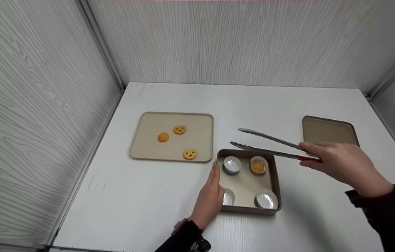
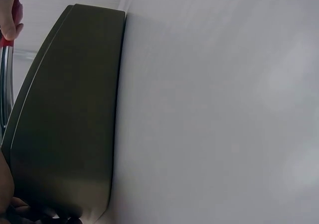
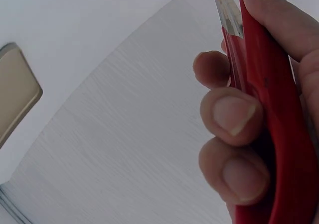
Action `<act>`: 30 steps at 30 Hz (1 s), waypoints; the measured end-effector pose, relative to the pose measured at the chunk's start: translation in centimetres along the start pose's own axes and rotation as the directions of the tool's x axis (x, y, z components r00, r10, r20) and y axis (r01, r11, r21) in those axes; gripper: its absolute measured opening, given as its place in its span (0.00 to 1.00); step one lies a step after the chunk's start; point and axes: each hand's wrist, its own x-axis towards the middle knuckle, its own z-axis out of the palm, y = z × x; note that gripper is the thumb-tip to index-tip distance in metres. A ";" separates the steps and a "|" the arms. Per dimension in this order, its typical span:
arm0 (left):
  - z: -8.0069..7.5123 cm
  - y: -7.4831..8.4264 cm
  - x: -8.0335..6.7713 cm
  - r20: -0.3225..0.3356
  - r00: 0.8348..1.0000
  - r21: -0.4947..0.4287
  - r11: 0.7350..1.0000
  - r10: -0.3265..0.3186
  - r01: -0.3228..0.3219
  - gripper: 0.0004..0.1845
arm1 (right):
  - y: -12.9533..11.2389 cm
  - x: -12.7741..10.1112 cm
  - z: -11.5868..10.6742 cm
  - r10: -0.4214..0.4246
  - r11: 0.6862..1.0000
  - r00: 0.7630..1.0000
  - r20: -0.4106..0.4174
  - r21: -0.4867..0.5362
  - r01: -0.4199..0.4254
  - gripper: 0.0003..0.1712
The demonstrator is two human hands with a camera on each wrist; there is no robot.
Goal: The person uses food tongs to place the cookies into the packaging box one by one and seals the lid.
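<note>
My left hand lies along the left wall of a deep square baking pan, its fingers straight against the side. In the left wrist view, the pan's dark outer wall fills much of the left. Inside stand several white paper cups; the back right cup holds an orange-brown cookie, while the back left cup and front right cup hold nothing. My right hand grips red-handled metal tongs. The tongs' tips stand apart over the pan's back edge, nothing between them.
Left of the pan lies a flat beige tray with two face-shaped cookies and a round swirled cookie. A smaller brown tray lies at the right, partly behind my right hand. Pale wood-grain panels enclose the white table.
</note>
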 end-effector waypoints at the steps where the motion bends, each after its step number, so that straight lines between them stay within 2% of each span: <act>1: 0.0 0.0 0.0 -0.003 1.000 0.000 1.000 0.002 -0.002 0.33 | -0.2 0.5 0.2 -0.001 1.000 1.000 0.006 0.008 0.001 0.23; 7: 0.1 0.1 0.1 -0.004 1.000 -0.009 1.000 0.002 -0.002 0.33 | -1.3 2.9 1.6 -0.006 0.999 0.998 0.064 0.034 0.003 0.21; 16: 0.0 0.0 0.0 0.004 1.000 -0.025 1.000 -0.014 0.014 0.34 | -3.2 5.8 3.6 -0.081 0.996 0.989 0.125 0.051 0.075 0.15; 30: -0.1 0.2 0.0 -0.002 1.000 0.021 1.000 0.003 -0.003 0.33 | -5.9 10.0 6.4 -0.152 0.988 0.956 0.251 0.070 0.139 0.17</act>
